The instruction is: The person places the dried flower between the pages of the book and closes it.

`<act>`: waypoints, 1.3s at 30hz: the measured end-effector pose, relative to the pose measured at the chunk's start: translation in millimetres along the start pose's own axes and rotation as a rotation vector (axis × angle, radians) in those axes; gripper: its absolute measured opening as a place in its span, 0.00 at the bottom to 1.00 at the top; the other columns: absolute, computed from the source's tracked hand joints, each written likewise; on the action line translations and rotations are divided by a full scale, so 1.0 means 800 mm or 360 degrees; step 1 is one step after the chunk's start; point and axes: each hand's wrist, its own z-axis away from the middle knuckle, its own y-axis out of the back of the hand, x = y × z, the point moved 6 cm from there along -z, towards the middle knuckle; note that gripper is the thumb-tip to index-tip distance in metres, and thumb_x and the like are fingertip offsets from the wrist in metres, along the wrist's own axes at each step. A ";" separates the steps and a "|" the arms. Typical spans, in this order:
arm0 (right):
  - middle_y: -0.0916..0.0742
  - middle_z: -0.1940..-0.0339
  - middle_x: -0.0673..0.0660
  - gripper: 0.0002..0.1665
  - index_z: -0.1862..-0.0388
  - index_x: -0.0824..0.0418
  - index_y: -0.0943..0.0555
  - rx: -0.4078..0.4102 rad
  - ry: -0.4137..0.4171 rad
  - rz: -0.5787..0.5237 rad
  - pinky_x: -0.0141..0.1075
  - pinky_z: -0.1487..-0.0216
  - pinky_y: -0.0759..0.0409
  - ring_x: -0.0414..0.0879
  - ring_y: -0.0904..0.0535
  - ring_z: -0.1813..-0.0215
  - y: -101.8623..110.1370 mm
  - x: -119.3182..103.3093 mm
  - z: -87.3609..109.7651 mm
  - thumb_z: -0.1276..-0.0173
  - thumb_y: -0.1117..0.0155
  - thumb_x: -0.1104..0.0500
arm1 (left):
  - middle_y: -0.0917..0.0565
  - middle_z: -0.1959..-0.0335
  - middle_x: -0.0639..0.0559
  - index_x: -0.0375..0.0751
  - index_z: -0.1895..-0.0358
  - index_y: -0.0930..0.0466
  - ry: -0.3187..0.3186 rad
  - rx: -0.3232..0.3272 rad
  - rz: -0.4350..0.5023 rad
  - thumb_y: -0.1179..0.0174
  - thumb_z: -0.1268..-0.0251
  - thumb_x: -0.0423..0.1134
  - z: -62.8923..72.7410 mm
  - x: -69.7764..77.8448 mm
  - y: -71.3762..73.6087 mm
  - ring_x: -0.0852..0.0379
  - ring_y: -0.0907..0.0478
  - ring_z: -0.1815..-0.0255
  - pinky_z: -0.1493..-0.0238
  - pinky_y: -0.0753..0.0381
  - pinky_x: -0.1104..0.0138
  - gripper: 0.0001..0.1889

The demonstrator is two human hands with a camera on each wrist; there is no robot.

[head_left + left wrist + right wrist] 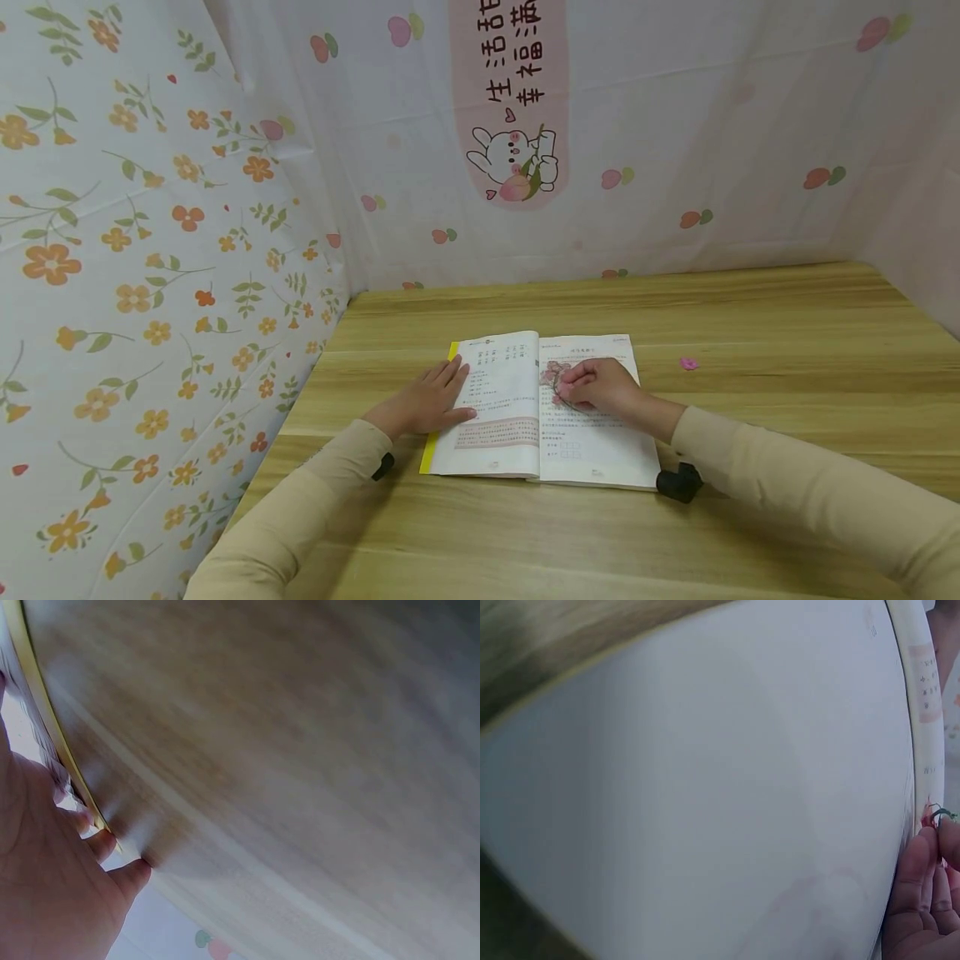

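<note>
Flower sprig: on the right page of the open book
Right hand: pinches the sprig
Left hand: rests straight-fingered on the left page
Pink blossom: on the table, right of the book

The place looks like a small indoor corner dressed with printed cloth, though whether in a home or a studio cannot be told: a wood-grain worktop stands against a creased pale back drape bearing Chinese characters and a cartoon rabbit, with a flowered side drape at left
</note>
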 end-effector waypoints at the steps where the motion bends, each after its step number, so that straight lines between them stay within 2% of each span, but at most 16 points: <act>1: 0.14 0.72 0.56 0.13 0.57 0.72 0.20 -0.0007 -0.0003 0.0000 0.32 0.67 0.20 0.40 0.20 0.70 -0.001 0.000 -0.001 0.37 0.31 0.66 | 0.59 0.22 0.40 0.36 0.22 0.60 0.0001 -0.0003 0.0001 0.63 0.28 0.67 0.000 0.000 0.000 0.44 0.58 0.23 0.27 0.52 0.53 0.46; 11: 0.16 0.72 0.56 0.10 0.59 0.69 0.19 -0.0017 -0.0009 0.0115 0.35 0.65 0.18 0.43 0.20 0.69 -0.006 -0.003 -0.001 0.38 0.32 0.66 | 0.59 0.22 0.40 0.36 0.22 0.60 0.0001 -0.0009 0.0007 0.62 0.29 0.68 0.000 0.000 -0.001 0.44 0.58 0.23 0.28 0.51 0.53 0.46; 18: 0.13 0.70 0.53 0.08 0.61 0.66 0.17 -0.0029 0.0173 0.0442 0.36 0.68 0.19 0.44 0.19 0.69 0.002 -0.022 0.003 0.39 0.30 0.64 | 0.59 0.22 0.40 0.36 0.22 0.60 -0.0003 -0.0001 0.0023 0.62 0.28 0.67 0.001 0.000 0.000 0.43 0.58 0.23 0.28 0.51 0.53 0.46; 24: 0.13 0.69 0.53 0.14 0.58 0.68 0.16 -0.0056 0.0254 0.0590 0.36 0.68 0.21 0.43 0.19 0.67 0.015 -0.033 0.003 0.40 0.28 0.62 | 0.59 0.22 0.40 0.36 0.22 0.60 0.0014 0.0000 0.0011 0.62 0.28 0.67 -0.001 0.000 -0.001 0.44 0.58 0.22 0.27 0.52 0.54 0.46; 28: 0.13 0.66 0.55 0.16 0.56 0.70 0.17 -0.0059 0.0314 0.0699 0.40 0.61 0.20 0.47 0.18 0.63 0.031 -0.034 0.000 0.39 0.29 0.61 | 0.58 0.22 0.40 0.36 0.22 0.60 0.0015 0.0000 0.0001 0.62 0.28 0.67 0.000 0.001 0.001 0.44 0.58 0.23 0.27 0.52 0.54 0.46; 32: 0.14 0.56 0.60 0.21 0.50 0.70 0.19 -0.0004 0.0395 0.0885 0.49 0.49 0.22 0.54 0.18 0.52 0.051 -0.031 -0.005 0.37 0.29 0.58 | 0.58 0.21 0.40 0.36 0.22 0.60 0.0021 -0.0003 0.0001 0.62 0.28 0.67 0.001 0.002 0.002 0.44 0.58 0.22 0.27 0.52 0.54 0.46; 36: 0.17 0.45 0.66 0.27 0.41 0.69 0.22 0.0036 0.0510 0.1110 0.56 0.44 0.27 0.62 0.23 0.43 0.070 -0.025 -0.010 0.36 0.30 0.58 | 0.59 0.21 0.41 0.36 0.22 0.60 0.0026 -0.0010 0.0012 0.62 0.28 0.67 0.001 0.002 0.001 0.45 0.58 0.22 0.27 0.52 0.54 0.46; 39: 0.20 0.42 0.68 0.31 0.38 0.71 0.25 0.0008 0.0622 0.1249 0.57 0.42 0.29 0.64 0.26 0.39 0.078 -0.020 -0.012 0.36 0.30 0.57 | 0.59 0.21 0.41 0.36 0.22 0.60 0.0021 -0.0012 0.0017 0.62 0.28 0.67 0.000 0.002 0.001 0.44 0.58 0.22 0.27 0.52 0.53 0.46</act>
